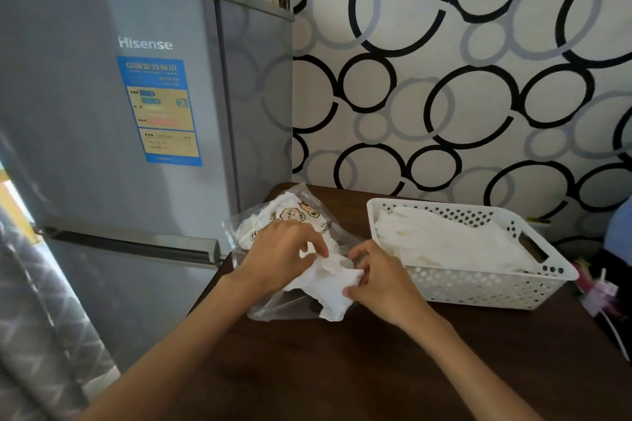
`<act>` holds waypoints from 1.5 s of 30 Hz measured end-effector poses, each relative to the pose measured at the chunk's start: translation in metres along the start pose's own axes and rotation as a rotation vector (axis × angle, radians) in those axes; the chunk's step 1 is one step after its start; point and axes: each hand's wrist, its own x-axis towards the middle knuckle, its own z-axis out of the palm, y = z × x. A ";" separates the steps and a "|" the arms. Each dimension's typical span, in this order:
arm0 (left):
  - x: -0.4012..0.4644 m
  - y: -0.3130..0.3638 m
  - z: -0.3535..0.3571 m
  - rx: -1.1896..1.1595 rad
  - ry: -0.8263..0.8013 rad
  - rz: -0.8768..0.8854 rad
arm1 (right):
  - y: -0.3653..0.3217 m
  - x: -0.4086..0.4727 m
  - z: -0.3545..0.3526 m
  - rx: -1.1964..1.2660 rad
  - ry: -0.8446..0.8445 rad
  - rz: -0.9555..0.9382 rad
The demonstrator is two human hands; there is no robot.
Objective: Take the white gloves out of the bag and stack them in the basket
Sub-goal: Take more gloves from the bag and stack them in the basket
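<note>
A clear plastic bag (294, 212) with cartoon prints lies on the dark table, with white gloves inside. At its open end a white glove (330, 287) sticks out. My left hand (284, 256) pinches the glove's upper edge over the bag. My right hand (383, 280) grips the glove's right side. To the right stands a white perforated basket (478, 287) with several white gloves (451, 239) piled inside.
A grey fridge (136, 120) stands close on the left of the dark wooden table (342, 369). A wall with black ring patterns (461, 79) is behind. Clutter (602, 284) sits past the basket at the right edge.
</note>
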 end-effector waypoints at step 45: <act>0.080 0.072 -0.016 -0.996 -0.418 -0.079 | 0.008 0.013 -0.197 0.204 -0.205 -0.001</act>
